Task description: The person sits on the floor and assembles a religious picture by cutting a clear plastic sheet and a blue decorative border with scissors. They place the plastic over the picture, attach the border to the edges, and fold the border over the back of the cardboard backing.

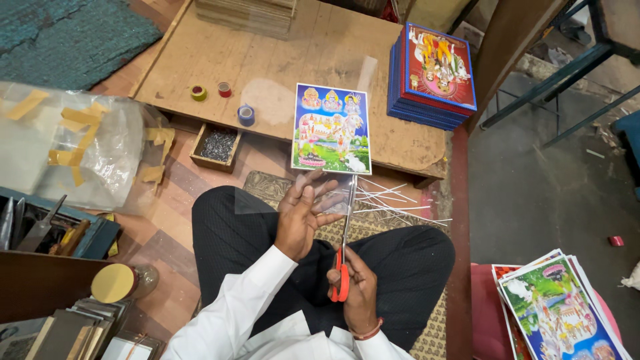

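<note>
Right hand [357,287] grips orange-handled scissors [345,240], blades pointing away; left hand [303,213] holds print [331,128] upright.

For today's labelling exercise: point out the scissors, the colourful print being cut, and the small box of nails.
scissors [341,279]: head view, orange handle.
colourful print [331,128]: head view, middle of picture.
box of nails [218,145]: head view, nails inside.
</note>
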The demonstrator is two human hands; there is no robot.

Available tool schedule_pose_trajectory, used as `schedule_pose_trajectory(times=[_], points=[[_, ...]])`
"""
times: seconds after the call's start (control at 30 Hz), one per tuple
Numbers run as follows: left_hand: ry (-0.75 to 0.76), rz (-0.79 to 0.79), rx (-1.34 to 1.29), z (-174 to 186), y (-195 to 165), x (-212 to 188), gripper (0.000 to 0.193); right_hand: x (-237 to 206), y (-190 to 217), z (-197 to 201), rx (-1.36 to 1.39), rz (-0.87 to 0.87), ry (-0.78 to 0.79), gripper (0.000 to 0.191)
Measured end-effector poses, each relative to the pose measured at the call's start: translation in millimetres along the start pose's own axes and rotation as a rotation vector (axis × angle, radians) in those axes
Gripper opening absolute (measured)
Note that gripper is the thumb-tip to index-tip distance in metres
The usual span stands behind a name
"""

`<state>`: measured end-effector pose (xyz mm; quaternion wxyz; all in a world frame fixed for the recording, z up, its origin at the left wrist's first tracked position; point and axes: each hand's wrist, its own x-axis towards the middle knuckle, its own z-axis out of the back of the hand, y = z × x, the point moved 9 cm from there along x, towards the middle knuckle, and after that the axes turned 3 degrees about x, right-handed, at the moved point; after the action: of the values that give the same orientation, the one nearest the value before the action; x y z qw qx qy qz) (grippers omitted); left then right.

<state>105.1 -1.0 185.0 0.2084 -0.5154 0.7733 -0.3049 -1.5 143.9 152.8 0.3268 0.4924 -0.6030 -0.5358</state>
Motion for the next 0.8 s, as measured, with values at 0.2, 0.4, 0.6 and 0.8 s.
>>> schedule_pose_trajectory(times=[0.2,0.4,0.6,0.8], points=[[0.0,-0.002,-0.016,0,1,2,0.05,0,2,0,0.001,0.007,0.001,0.059],[-0.011,-0.007,-0.036,3,1,3,0.048,0,2,1,-0.006,0.003,-0.008,0.056],[-0.033,-0.004,-0.005,9,6,7,0.045,0,1,1,0.003,-0.04,-0.03,0.056],[-0.053,-0.012,-0.041,14,11,10,0.041,-1,2,0,0.04,-0.069,-0.025,0.054]])
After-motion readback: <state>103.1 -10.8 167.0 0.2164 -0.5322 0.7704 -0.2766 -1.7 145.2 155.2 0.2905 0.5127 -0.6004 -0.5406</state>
